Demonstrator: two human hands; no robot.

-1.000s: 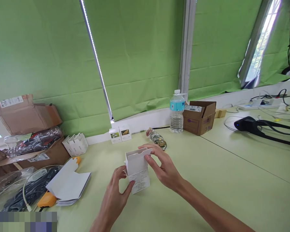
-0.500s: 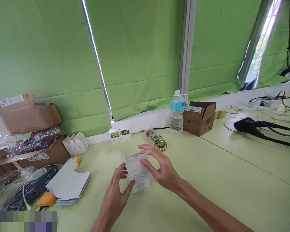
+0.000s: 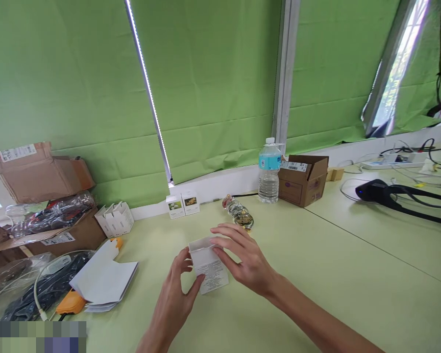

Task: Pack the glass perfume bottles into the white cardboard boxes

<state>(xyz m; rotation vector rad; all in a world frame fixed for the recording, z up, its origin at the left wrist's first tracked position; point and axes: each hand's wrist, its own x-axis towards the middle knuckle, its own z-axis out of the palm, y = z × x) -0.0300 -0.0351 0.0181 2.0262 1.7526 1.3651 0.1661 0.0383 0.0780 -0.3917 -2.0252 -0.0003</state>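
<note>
The left hand [image 3: 182, 291] is gripping a small white box [image 3: 212, 272] by its seven-to-ten o'clock side, while the right hand [image 3: 244, 255] is touching its top from two o'clock. Beyond, toward one o'clock, a water bottle [image 3: 269, 174] is standing beside a cardboard box [image 3: 303, 180]; white papers [image 3: 105, 279] are lying at nine o'clock.

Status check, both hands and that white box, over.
Left hand gripping white box by its side. Right hand at its top edge, fingers touching. Box upright, printed text facing viewer. Nothing between hands and box.
</note>
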